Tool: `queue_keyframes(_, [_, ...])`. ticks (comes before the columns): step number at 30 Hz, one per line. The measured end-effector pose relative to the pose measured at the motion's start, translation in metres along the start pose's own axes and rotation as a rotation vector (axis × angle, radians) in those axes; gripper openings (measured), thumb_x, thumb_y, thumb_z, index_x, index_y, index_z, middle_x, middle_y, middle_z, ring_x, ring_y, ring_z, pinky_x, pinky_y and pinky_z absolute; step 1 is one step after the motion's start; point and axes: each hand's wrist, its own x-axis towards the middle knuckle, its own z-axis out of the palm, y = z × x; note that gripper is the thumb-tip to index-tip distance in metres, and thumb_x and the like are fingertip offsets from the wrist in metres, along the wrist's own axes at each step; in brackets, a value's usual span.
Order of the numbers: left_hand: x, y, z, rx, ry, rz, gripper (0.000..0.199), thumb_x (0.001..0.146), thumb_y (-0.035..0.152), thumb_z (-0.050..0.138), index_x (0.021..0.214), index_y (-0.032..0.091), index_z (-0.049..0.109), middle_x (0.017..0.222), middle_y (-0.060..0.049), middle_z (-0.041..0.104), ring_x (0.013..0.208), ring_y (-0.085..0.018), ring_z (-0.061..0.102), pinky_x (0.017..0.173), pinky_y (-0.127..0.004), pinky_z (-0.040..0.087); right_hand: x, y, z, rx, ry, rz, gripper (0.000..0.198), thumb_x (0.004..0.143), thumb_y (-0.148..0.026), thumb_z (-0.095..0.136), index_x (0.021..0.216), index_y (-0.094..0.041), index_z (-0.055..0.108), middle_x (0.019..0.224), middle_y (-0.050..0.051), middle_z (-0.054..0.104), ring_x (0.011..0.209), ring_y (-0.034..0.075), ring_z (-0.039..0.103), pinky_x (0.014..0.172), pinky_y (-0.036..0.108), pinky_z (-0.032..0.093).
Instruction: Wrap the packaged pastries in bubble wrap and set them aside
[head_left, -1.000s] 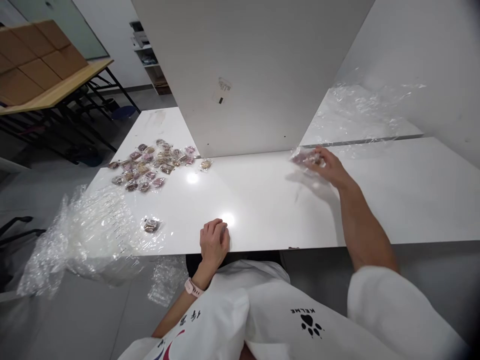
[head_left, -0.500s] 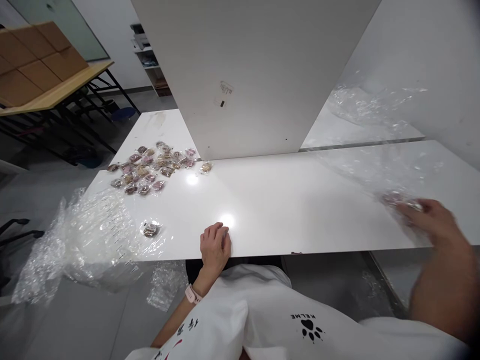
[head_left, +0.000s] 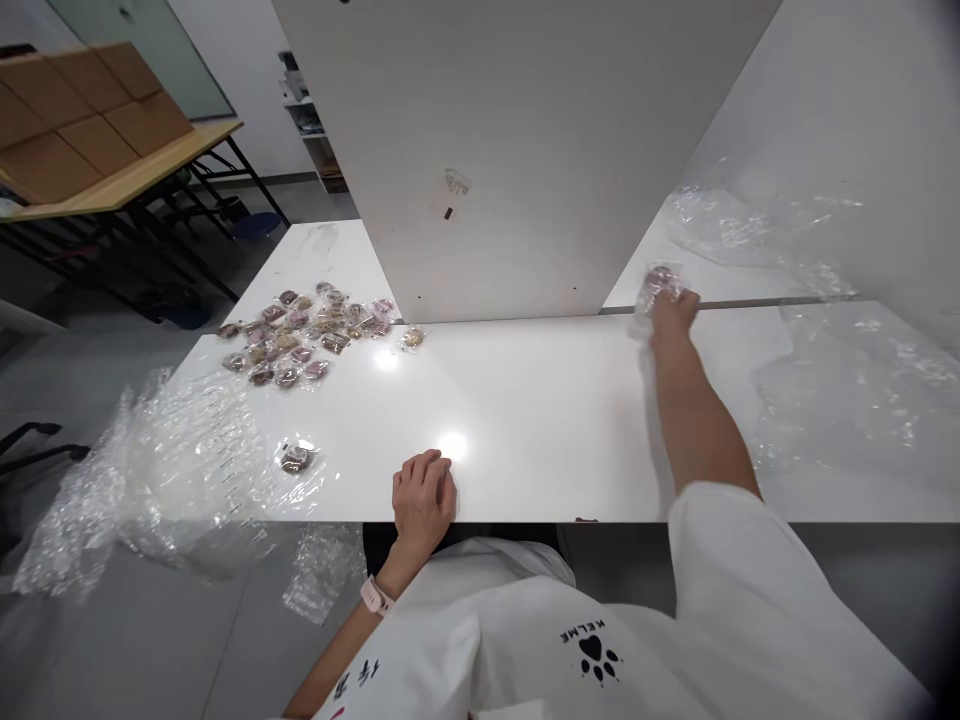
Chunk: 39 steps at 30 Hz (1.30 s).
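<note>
My right hand point(head_left: 675, 312) reaches out over the far right part of the white table point(head_left: 525, 400). Its fingers are closed on a purple packet point(head_left: 660, 280) in clear wrap, near the foot of the upright white panel point(head_left: 525, 200). At the table's front edge rests my left hand point(head_left: 424, 500), fingers loosely bent and thumb apart, with nothing visible in it. Left of it lies a single dark brown packet point(head_left: 295, 459). Farther back on the left, a loose heap of small wrapped packets point(head_left: 300, 345) is spread out, brown, purple and yellowish. One yellowish packet point(head_left: 412, 338) sits at its right end.
Clear plastic bags point(head_left: 195, 460) hang over the table's left front edge. Crumpled clear film point(head_left: 862, 390) covers part of the right side, and more film point(head_left: 750, 225) lies behind it. Cardboard boxes point(head_left: 90, 110) stand on a wooden table point(head_left: 157, 170) at the back left.
My right hand has moved from the table's right side to the far middle right, carrying the purple packet. The clear film on the right has shifted. My left hand stays at the edge.
</note>
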Motion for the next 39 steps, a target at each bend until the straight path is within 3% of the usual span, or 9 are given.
queue_keyframes(3, [0.000, 0.001, 0.000, 0.012, 0.013, -0.010, 0.019, 0.091, 0.017, 0.055, 0.105, 0.023, 0.065, 0.116, -0.009, 0.069, 0.108, -0.028, 0.061, 0.086, -0.041, 0.045, 0.024, -0.021, 0.049, -0.028, -0.053, 0.116, 0.045, 0.098, -0.021, 0.030, 0.139, -0.003, 0.040, 0.132, 0.027, 0.050, 0.114, 0.023, 0.053, 0.097, 0.039, 0.041])
queue_keyframes(6, [0.001, 0.001, 0.001, 0.024, 0.018, -0.015, 0.019, 0.091, 0.017, 0.055, 0.106, 0.023, 0.065, 0.116, -0.009, 0.069, 0.108, -0.028, 0.061, 0.086, -0.041, 0.045, 0.029, -0.021, 0.060, -0.067, -0.158, 0.109, 0.050, 0.089, -0.022, 0.053, 0.137, -0.007, 0.050, 0.126, 0.024, 0.058, 0.118, 0.029, 0.054, 0.103, 0.046, 0.036])
queue_keyframes(12, [0.001, 0.000, 0.001, 0.036, 0.003, -0.010, 0.021, 0.091, 0.017, 0.055, 0.109, 0.023, 0.064, 0.119, -0.010, 0.068, 0.110, -0.029, 0.060, 0.086, -0.042, 0.044, -0.034, 0.084, -0.026, -0.291, 0.064, 0.130, 0.074, 0.083, -0.045, 0.062, 0.147, -0.010, 0.047, 0.155, 0.032, 0.029, 0.149, 0.040, 0.012, 0.113, 0.060, 0.004])
queue_keyframes(17, [0.000, 0.000, 0.003, 0.051, -0.013, 0.007, 0.021, 0.091, 0.016, 0.054, 0.109, 0.021, 0.065, 0.121, -0.010, 0.068, 0.111, -0.029, 0.059, 0.085, -0.041, 0.043, -0.137, 0.153, -0.077, -0.323, 0.235, 0.421, 0.052, 0.082, -0.050, 0.053, 0.107, -0.009, 0.074, 0.117, 0.035, 0.058, 0.119, 0.048, 0.048, 0.091, 0.063, 0.033])
queue_keyframes(22, [0.004, -0.001, -0.002, -0.141, -0.039, -0.102, 0.020, 0.092, 0.022, 0.055, 0.110, 0.023, 0.065, 0.120, -0.009, 0.068, 0.113, -0.028, 0.058, 0.090, -0.044, 0.044, -0.256, 0.042, -0.027, -0.030, -0.068, 0.069, 0.040, 0.085, -0.043, 0.046, 0.097, -0.015, 0.071, 0.098, 0.018, 0.066, 0.083, 0.028, 0.060, 0.080, 0.048, 0.047])
queue_keyframes(26, [0.021, -0.012, -0.018, -0.516, -0.036, -0.325, 0.026, 0.096, 0.032, 0.051, 0.119, 0.023, 0.060, 0.117, -0.009, 0.066, 0.106, -0.022, 0.062, 0.087, -0.036, 0.051, -0.333, -0.093, -0.003, 0.318, -0.583, -0.343, 0.033, 0.096, -0.041, 0.045, 0.113, -0.023, 0.067, 0.111, 0.011, 0.068, 0.104, 0.024, 0.064, 0.090, 0.041, 0.053])
queue_keyframes(29, [0.035, -0.033, -0.038, -0.473, 0.057, -0.349, 0.029, 0.096, 0.034, 0.051, 0.121, 0.023, 0.059, 0.122, -0.010, 0.064, 0.111, -0.022, 0.060, 0.091, -0.038, 0.051, -0.354, -0.144, -0.020, 0.433, -0.860, -0.553, 0.036, 0.100, -0.039, 0.047, 0.134, -0.031, 0.058, 0.132, 0.005, 0.062, 0.108, 0.019, 0.064, 0.086, 0.034, 0.057])
queue_keyframes(34, [0.035, -0.097, -0.073, 0.136, 0.218, -0.430, 0.032, 0.090, 0.026, 0.054, 0.120, 0.021, 0.063, 0.142, -0.014, 0.052, 0.139, -0.035, 0.038, 0.115, -0.056, 0.027, -0.322, -0.103, -0.017, 0.100, -0.438, -0.571, 0.039, 0.100, -0.043, 0.044, 0.131, -0.027, 0.063, 0.135, 0.010, 0.062, 0.129, 0.030, 0.053, 0.107, 0.055, 0.044])
queue_keyframes(39, [0.025, -0.158, -0.087, 0.306, -0.096, -0.619, 0.047, 0.092, 0.038, 0.053, 0.135, 0.019, 0.056, 0.152, -0.020, 0.038, 0.143, -0.044, 0.028, 0.112, -0.062, 0.025, -0.287, -0.045, 0.027, -0.399, -0.479, -0.510, 0.060, 0.101, -0.056, 0.030, 0.150, -0.026, 0.045, 0.163, 0.010, 0.029, 0.151, 0.033, 0.023, 0.118, 0.060, 0.025])
